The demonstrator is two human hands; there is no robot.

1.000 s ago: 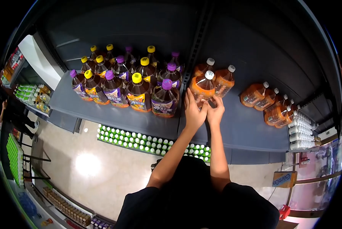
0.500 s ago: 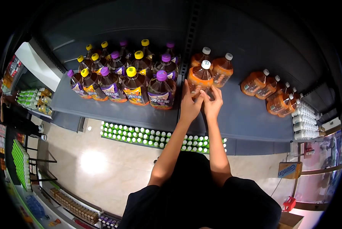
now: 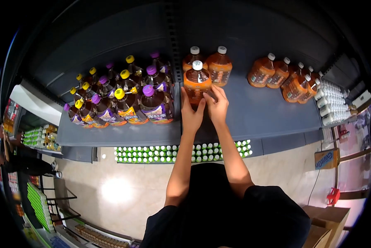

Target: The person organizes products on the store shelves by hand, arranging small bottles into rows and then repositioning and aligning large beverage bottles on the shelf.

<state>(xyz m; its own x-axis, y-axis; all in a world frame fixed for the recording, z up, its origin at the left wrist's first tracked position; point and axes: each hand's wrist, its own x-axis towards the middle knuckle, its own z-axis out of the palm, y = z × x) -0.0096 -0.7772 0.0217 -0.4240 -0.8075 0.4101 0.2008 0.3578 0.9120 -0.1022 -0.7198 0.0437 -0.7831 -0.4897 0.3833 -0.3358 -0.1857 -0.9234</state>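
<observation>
Head view, left hand: my left hand (image 3: 192, 115) is curving around the left side of the front orange bottle (image 3: 198, 82), thumb pointing up along its lower front.
Head view, right hand: my right hand (image 3: 217, 106) is gripping the lower right side of that bottle, fingers bending, thumb coming near the left thumb.
Held bottle: it is standing upright between my hands, white cap uppermost; its base is hiding behind my hands, so I cannot tell whether it is touching the shelf.
Rear pair: two more orange bottles (image 3: 219, 69) are standing just behind it.
Shelf: the dark grey shelf (image 3: 255, 113) is running across in front of me, a slotted post (image 3: 174, 37) rising at its back.
Left stock: dark bottles (image 3: 157, 109) with purple and yellow caps are standing in rows.
Right stock: an orange cluster (image 3: 260, 73) is standing well apart from my hands, white bottles (image 3: 331, 99) sitting beyond it.
Below: white-capped green bottles (image 3: 162, 159) are lining up under the shelf edge.
</observation>
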